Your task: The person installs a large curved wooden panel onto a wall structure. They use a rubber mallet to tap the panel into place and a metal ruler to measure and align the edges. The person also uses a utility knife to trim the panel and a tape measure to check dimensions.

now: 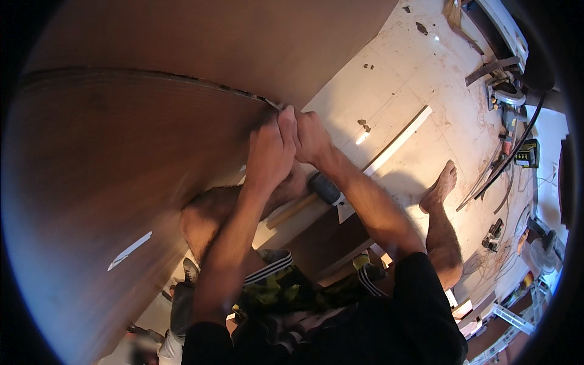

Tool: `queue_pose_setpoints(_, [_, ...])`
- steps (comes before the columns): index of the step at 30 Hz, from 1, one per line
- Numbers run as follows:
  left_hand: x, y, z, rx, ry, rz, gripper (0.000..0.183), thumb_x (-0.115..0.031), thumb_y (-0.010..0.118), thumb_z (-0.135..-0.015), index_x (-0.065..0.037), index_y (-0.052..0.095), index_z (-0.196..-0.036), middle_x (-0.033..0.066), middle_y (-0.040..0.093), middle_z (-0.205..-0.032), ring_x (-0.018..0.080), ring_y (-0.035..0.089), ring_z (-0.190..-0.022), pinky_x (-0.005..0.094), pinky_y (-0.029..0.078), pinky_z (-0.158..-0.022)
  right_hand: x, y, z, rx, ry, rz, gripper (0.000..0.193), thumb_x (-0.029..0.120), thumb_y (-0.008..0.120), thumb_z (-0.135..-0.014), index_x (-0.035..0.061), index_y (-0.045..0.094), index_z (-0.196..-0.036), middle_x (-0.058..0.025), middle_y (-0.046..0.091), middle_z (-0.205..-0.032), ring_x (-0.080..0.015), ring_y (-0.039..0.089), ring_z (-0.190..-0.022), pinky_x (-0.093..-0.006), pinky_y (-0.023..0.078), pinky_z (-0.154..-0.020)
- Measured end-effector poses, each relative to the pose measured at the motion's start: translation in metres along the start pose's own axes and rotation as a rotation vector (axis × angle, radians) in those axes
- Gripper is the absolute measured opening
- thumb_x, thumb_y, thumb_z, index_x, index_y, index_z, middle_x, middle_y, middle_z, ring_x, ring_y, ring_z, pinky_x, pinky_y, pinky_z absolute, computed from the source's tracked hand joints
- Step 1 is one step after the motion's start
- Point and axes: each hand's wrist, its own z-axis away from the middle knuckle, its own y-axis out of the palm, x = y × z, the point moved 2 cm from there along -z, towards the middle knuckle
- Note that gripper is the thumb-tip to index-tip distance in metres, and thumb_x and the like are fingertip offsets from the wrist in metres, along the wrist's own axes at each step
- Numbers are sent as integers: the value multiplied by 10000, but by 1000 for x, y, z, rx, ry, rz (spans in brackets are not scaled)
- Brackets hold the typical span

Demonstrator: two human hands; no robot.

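My left hand (pixel 271 152) and my right hand (pixel 311 140) are pressed close together at the edge of a large brown wooden panel (pixel 121 164). The fingers of both are closed at the end of a dark, narrow seam (pixel 182 78) that runs across the panel. A small pale tip shows just beyond the left fingers, but what they grip is too hidden to name. Below my hands, a mallet with a black head (pixel 325 187) and a wooden handle (pixel 292 212) lies beside my bent leg.
A pale wood strip (pixel 398 139) lies on the dusty floor to the right. Farther right are power tools (pixel 508 91), a black cable (pixel 517 146) and a fan (pixel 543 254). A ladder (pixel 514 317) is at lower right. A broom (pixel 453 13) is at the top.
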Motion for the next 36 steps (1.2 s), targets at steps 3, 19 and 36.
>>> queue_pose_setpoints(3, [2, -1, -3, 1, -54, 16, 467, -356, 406, -1116, 29, 667, -1072, 336, 676, -982, 561, 621, -995, 597, 500, -879, 0, 0, -3, 4, 3, 15, 305, 228, 467, -1018, -33, 571, -1136, -341, 653, -779, -582, 623, -760, -645, 510, -710])
queue_pose_setpoints(19, [9, 7, 6, -30, 54, 27, 544, -389, 381, -1122, 57, 670, -1009, 347, 664, -970, 560, 625, -962, 592, 500, -831, 1, -3, 9, 52, 50, -1, 323, 264, 467, -1029, -27, 575, -1115, -342, 663, -782, -579, 636, -754, -650, 519, -702])
queue_pose_setpoints(36, [10, 9, 5, 27, 2, -16, 548, -410, 410, -1116, 59, 681, -1033, 360, 670, -999, 559, 632, -989, 604, 504, -848, -1, -4, 14, 53, 78, 2, 360, 295, 478, -1028, -43, 570, -1112, -335, 659, -770, -581, 626, -750, -657, 514, -704])
